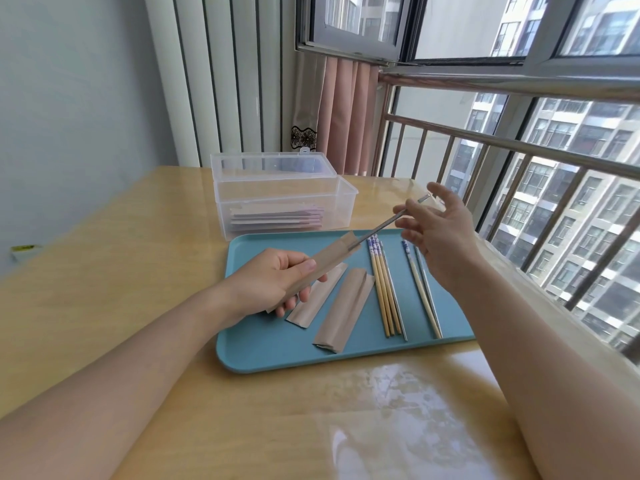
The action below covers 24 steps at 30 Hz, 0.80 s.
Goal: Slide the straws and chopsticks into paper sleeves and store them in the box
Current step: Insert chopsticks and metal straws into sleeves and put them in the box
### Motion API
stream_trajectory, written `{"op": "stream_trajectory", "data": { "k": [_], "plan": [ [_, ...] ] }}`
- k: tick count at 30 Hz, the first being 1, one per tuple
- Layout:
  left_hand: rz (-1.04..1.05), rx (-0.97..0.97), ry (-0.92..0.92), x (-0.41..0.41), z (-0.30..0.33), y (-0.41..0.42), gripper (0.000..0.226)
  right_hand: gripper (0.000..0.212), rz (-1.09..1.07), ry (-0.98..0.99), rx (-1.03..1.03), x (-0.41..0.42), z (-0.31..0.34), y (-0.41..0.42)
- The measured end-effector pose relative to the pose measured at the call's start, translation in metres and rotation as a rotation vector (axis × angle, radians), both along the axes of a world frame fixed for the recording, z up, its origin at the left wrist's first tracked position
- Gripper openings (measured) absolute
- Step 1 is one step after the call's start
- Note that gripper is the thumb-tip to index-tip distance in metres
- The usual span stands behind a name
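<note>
My left hand (277, 277) is curled around a brown paper sleeve (322, 261), with my thumb pressed on top of it. The sleeve is flat, thin and a bit crinkly. A shiny metal straw (391, 220) sticks out of its far end, long and skinny, with a small bend at the tip. My right hand (438, 226) is wide open beside that tip, fingers spread and loose. The fingertips sit just by the straw, but I cannot tell if they touch it.

Under my hands is a smooth blue tray (277, 344) with round corners, lying on a glossy yellow wood table (104, 244). On the tray I count two more paper sleeves (343, 303), both flat and brown. To the right of them lies a bunch of chopsticks (382, 289), pale wood with blue and white patterned tops (I think four, packed tight together, with a thin silver stick along their right side). Farther right lies one more chopstick (420, 289) with what looks like another metal straw (427, 285) beside it.

At the far edge of the tray stands a clear plastic box (287, 202), open, its lid tipped up behind it. Inside is a small stack of filled paper sleeves (277, 216); I cannot count them. I see no writing anywhere.

Behind the table are a white ribbed radiator (221, 81), a pink curtain (346, 112) and a metal railing (519, 147) by the window.
</note>
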<state>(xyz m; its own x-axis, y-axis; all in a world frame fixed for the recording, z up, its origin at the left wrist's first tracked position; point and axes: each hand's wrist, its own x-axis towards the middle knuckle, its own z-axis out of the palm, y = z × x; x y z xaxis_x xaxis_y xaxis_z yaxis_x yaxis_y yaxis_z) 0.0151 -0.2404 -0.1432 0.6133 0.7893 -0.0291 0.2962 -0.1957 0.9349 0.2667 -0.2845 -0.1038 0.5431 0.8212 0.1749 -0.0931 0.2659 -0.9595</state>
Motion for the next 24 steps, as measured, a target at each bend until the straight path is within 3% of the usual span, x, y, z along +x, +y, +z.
{"op": "stream_trajectory", "data": {
  "k": [6,13,17,19,21,24],
  "plan": [
    [0.000,-0.020,-0.018,-0.002,0.000,0.002,0.031,0.022,0.068,-0.202,-0.056,-0.008,-0.003,-0.001],
    [-0.004,-0.042,-0.041,-0.003,-0.002,0.004,0.030,0.023,0.086,-0.363,-0.102,-0.017,-0.005,-0.004],
    [-0.002,-0.051,-0.055,-0.003,-0.001,0.005,0.031,0.029,0.052,-0.338,-0.136,-0.012,-0.004,-0.002],
    [0.002,-0.050,-0.065,-0.002,-0.001,0.005,0.031,0.035,-0.035,-0.382,-0.245,-0.004,-0.004,-0.003],
    [0.004,-0.053,-0.077,-0.002,-0.002,0.005,0.031,0.033,-0.069,-0.632,-0.462,0.007,-0.007,-0.005],
    [0.003,-0.086,-0.113,-0.001,-0.002,0.004,0.030,0.033,0.108,-0.843,-0.793,0.011,-0.011,-0.004]
  ]
}}
